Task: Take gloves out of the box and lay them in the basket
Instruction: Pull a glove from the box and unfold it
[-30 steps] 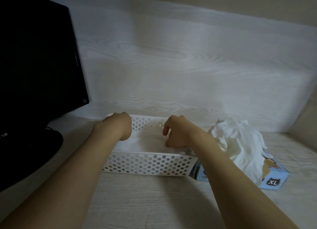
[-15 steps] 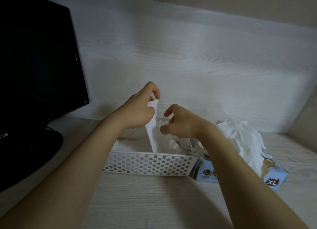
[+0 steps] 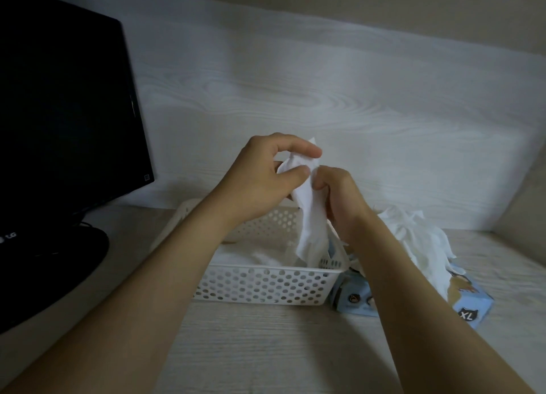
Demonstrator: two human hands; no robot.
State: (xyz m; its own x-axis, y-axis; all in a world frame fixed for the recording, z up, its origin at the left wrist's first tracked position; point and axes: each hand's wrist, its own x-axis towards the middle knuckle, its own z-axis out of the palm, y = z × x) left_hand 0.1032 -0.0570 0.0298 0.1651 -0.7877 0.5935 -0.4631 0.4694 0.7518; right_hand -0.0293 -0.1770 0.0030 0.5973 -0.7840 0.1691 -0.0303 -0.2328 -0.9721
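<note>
a thin white glove [image 3: 311, 225] hangs above the white perforated plastic basket [image 3: 260, 287], its lower end dipping inside near the right end wall. the left hand [image 3: 266, 180] pinches the glove's upper end between thumb and forefinger. the right hand [image 3: 339, 204], fingers curled, grips it just below, and the two hands touch. this looks like the straightening step: the glove is out of the box and being pulled flat before it is laid down. more white gloves [image 3: 254, 256] seem to lie on the basket's floor, though the folds are hard to make out. the light blue cardboard box [image 3: 469, 308] lies on the pale wood-grain bench [image 3: 266, 349] just beside the basket's right end, with a bunch of white gloves [image 3: 419, 243] spilling from its opening. a black monitor [image 3: 59, 112] stands to the left. next, i judge, the hands need to lower the glove lengthwise and let go; the limp material may cling to the fingers.
</note>
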